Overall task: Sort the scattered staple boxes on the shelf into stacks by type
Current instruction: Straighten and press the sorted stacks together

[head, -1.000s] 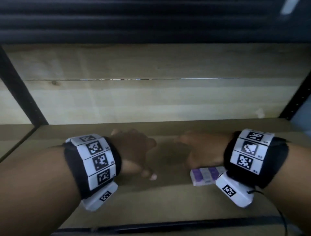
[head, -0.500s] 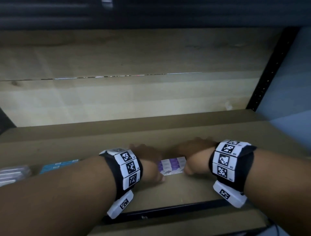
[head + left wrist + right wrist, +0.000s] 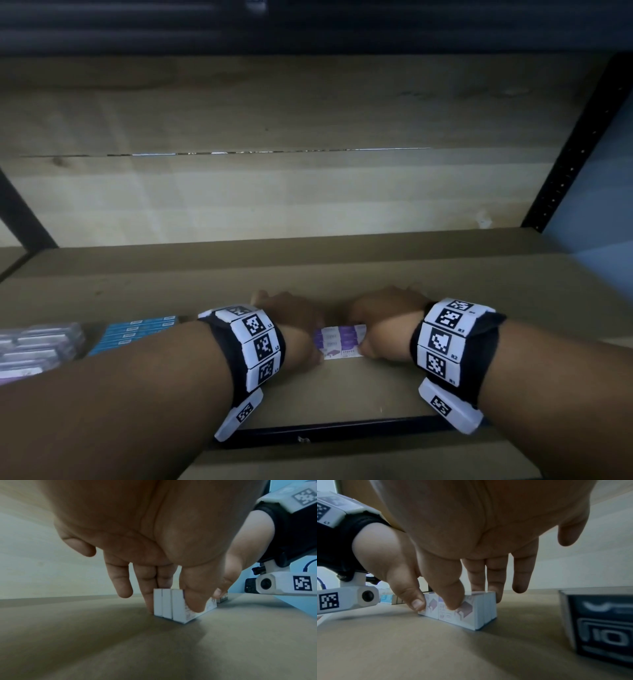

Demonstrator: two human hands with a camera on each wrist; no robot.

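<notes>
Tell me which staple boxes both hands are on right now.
The white-and-purple staple boxes at shelf centre, pinched between left hand and right hand. The blue boxes and clear-wrapped packs lie untouched, far left.

- Setting: storeroom or stockroom shelving, stationery stock.
- Frame: black metal uprights (image 3: 561, 171), perforated, bolt-together racking type.
- Deck: brown board shelf (image 3: 445, 274) with black front rail; pale wood planks behind.
- Stock: purple-and-white staple boxes (image 3: 340, 341) grouped in a block; blue boxes (image 3: 130, 334) and clear-wrapped packs (image 3: 30, 346) at left.
- Dark printed carton (image 3: 600, 626) at right.
</notes>
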